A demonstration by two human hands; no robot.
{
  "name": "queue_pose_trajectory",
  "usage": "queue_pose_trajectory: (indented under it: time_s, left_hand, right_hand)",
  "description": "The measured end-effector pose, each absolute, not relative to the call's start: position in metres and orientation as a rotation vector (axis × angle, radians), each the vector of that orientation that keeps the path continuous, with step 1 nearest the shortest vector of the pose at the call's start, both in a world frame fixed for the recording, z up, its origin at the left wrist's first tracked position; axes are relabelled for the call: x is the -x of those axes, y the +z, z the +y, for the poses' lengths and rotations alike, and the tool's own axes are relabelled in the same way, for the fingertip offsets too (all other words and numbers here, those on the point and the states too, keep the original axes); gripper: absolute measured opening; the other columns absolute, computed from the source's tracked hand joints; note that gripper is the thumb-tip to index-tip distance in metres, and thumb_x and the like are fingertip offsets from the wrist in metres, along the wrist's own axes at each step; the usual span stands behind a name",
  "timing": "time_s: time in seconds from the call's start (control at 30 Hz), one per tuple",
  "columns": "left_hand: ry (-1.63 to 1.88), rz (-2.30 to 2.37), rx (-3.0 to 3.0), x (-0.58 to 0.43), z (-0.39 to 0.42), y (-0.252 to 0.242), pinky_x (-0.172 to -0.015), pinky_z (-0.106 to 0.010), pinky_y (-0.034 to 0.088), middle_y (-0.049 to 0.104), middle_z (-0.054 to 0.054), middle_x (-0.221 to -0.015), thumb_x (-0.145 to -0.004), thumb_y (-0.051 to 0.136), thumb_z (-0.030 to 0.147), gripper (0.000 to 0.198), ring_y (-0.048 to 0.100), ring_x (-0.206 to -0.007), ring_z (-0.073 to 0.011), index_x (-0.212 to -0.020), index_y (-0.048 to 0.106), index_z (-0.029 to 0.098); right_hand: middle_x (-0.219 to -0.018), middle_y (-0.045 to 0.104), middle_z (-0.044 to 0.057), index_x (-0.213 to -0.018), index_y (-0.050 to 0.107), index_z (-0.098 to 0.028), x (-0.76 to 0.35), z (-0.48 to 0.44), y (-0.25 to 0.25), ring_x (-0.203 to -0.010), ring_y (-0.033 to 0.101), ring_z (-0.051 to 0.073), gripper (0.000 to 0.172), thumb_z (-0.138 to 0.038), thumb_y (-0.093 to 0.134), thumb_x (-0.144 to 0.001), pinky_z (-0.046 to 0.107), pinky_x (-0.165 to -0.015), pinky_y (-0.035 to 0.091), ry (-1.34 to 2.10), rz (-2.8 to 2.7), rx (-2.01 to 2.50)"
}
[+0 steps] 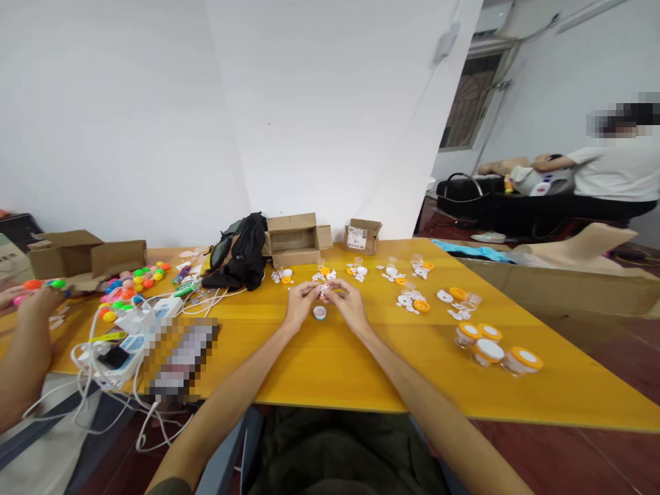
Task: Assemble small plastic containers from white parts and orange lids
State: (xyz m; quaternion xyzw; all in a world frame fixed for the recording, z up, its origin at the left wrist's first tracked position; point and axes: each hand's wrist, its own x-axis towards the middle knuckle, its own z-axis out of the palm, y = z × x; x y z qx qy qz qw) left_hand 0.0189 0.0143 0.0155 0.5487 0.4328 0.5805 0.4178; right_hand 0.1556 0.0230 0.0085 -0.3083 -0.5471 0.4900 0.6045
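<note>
Both my left hand (300,302) and my right hand (348,301) pinch a small white plastic piece (324,290) between their fingertips, above the middle of the table. Its exact kind is too small to make out. Just below it, a small round clear container (320,313) with a whitish rim stands on the yellow table (289,371). Behind my hands lies a group of white and orange parts (330,274), partly hidden by my fingers. Another cluster of white discs and an orange ring (412,302) lies to the right of my right hand.
Orange-lidded clear jars (487,350) stand at the right. An open cardboard box (293,240), a smaller box (363,236) and a black bag (240,251) line the back. Power strips (126,350) with tangled cables lie left. A co-worker's hand (38,302) holds coloured balls at far left.
</note>
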Motion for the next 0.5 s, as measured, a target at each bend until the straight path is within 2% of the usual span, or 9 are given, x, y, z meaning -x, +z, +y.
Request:
queue_pose_trajectory:
  time_s: [0.2,0.5]
  left_hand:
    - [1.434,1.03,-1.387,-0.0214,0.0091,0.0164,-0.088,-0.039,0.057,0.078,-0.008,-0.097,-0.074,0.074,0.041,0.031,0.071,-0.096,-0.0259,-0.095,0.077,0.018]
    - [1.391,0.991,-1.361,-0.023,0.0085,0.0155,-0.099,-0.044,0.053,0.077,-0.008,-0.104,-0.069,0.079,0.028,0.034,0.069,-0.108,-0.0286,-0.101,0.076,0.018]
  right_hand:
    - [-0.076,0.068,0.0,-0.077,0.065,-0.022,-0.1553,0.0235,0.0074,-0.066,0.068,0.018,0.034,-0.05,0.078,-0.064,0.034,-0.065,0.061,1.07,-1.218,0.735]
    - [-0.076,0.072,0.002,-0.073,0.064,-0.022,-0.1584,0.0217,0.0107,-0.068,0.07,0.02,0.036,-0.052,0.078,-0.062,0.036,-0.067,0.061,1.072,-1.214,0.74]
